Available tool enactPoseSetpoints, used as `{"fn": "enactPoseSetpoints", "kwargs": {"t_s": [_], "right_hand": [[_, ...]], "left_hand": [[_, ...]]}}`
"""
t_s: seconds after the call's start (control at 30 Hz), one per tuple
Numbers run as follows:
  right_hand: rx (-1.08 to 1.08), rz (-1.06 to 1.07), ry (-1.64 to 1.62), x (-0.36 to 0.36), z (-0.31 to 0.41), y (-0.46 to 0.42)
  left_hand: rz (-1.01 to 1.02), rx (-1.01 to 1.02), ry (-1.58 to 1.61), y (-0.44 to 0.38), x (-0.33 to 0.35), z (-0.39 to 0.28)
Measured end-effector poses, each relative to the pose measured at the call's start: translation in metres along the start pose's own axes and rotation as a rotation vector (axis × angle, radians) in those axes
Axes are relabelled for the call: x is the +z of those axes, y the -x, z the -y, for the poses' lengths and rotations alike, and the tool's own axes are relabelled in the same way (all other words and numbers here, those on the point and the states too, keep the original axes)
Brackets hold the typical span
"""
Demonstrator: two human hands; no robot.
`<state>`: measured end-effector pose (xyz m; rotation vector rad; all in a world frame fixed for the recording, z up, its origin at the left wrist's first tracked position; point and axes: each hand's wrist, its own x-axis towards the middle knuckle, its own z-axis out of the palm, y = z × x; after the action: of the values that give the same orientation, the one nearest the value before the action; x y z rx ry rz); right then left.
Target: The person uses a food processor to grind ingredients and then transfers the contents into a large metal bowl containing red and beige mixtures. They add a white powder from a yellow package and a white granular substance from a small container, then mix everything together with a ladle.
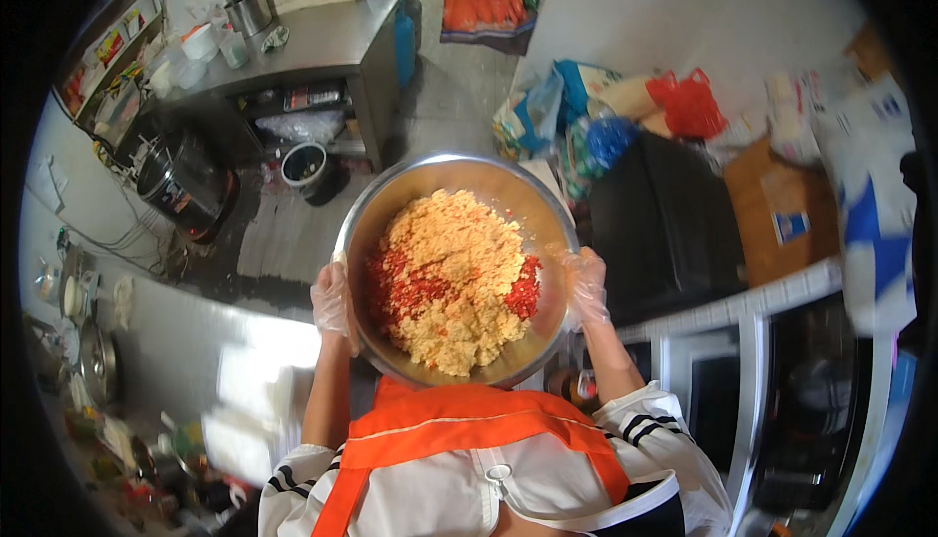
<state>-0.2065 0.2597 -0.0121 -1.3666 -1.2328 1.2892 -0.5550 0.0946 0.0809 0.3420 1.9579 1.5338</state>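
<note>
A large stainless steel mixing bowl point(460, 161) is held up in front of my orange apron point(469, 412). Inside lies a heap of pale yellow, crumbly food point(458, 244), apparently a mash or mince. Chopped red pieces, perhaps chili, point(425, 291) show at its left, with more at the right. My left hand point(333, 301), in a clear plastic glove, grips the bowl's left rim. Opposite it, my right hand point(586, 284), gloved the same way, grips the right rim. The fingers under the bowl are hidden.
A steel counter point(322, 38) with a metal pot point(249, 11) stands at the upper left. Below it are a black bucket point(305, 165) and a large dark pot point(179, 178). Plastic bags point(612, 141) lie against the right wall beside a black box-like object point(652, 229). A bag of carrots point(484, 5) rests farther back.
</note>
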Motion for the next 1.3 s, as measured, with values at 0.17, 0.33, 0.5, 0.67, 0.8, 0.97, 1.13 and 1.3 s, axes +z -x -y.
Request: {"fn": "enactPoseSetpoints", "kwargs": {"t_s": [0.17, 0.33, 0.5, 0.67, 0.8, 0.97, 1.13, 1.3], "right_hand": [[0.065, -0.171, 0.341, -0.026, -0.01, 0.001], [0.28, -0.1, -0.168, -0.037, 0.049, 0.062], [0.168, -0.099, -0.47, -0.025, 0.058, 0.08], [0.131, -0.005, -0.484, -0.015, 0.079, 0.094], [0.243, 0.115, -0.502, -0.022, 0.083, 0.081], [0.099, 0.057, -0.428, -0.023, 0.068, 0.083], [0.219, 0.124, -0.58, -0.028, 0.1, 0.092], [0.129, -0.033, -0.337, -0.026, 0.119, 0.096]], "left_hand": [[0.098, 0.055, 0.054, -0.01, 0.014, 0.009], [0.215, -0.012, 0.103, 0.01, 0.004, -0.015], [0.242, 0.059, 0.202, 0.003, 0.011, -0.01], [0.151, -0.021, 0.238, 0.051, -0.005, -0.028], [0.04, 0.05, 0.082, 0.061, -0.016, -0.019], [0.08, 0.036, 0.089, 0.076, -0.016, -0.009], [0.096, -0.021, 0.173, 0.102, -0.015, -0.046], [0.065, -0.013, 0.125, 0.074, -0.025, -0.027]]}}
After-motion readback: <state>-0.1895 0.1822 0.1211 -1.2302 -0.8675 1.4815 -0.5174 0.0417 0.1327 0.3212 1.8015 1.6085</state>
